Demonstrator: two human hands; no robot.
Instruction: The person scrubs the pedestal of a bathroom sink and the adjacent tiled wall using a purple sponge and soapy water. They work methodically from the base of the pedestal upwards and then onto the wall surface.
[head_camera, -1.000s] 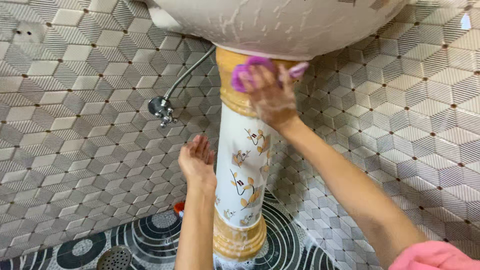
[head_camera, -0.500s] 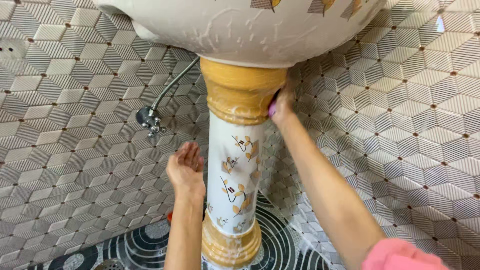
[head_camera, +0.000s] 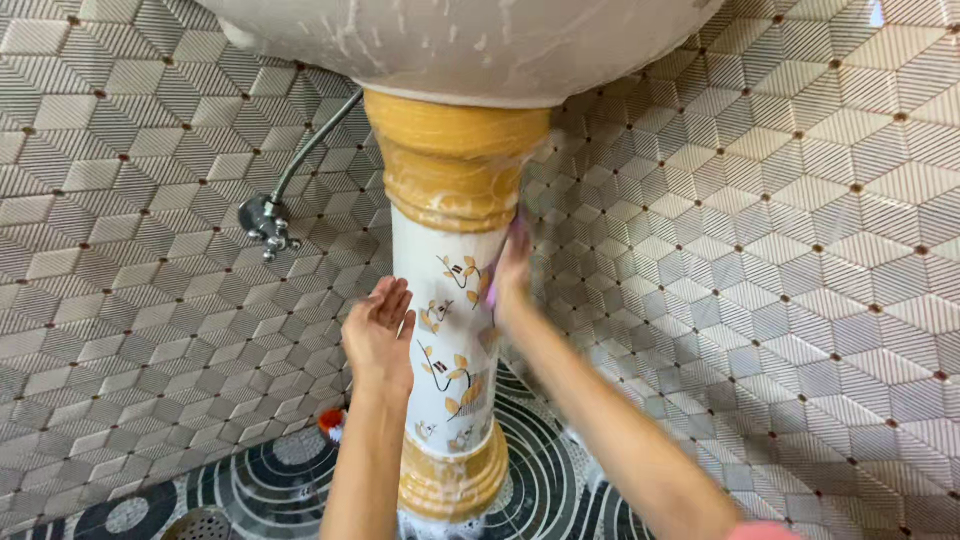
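A pedestal (head_camera: 448, 330) stands on the floor (head_camera: 290, 480) directly under a basin (head_camera: 460, 40), against a tiled wall (head_camera: 760, 220). The left hand (head_camera: 378, 335) lies flat on the pedestal's left side; the right hand (head_camera: 510, 280) presses a cloth (head_camera: 519, 232) on its right side. A valve (head_camera: 265, 225) sits on the wall to the left.

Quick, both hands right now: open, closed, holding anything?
Left hand: open, palm flat against the pedestal, holding nothing.
Right hand: closed on a purple cloth, pressed to the pedestal's side.

Your right hand (head_camera: 512, 272) motion-blurred behind the pedestal (head_camera: 452, 300), its purple cloth (head_camera: 520, 232) mostly hidden, washbasin (head_camera: 470, 40) cropped at top.
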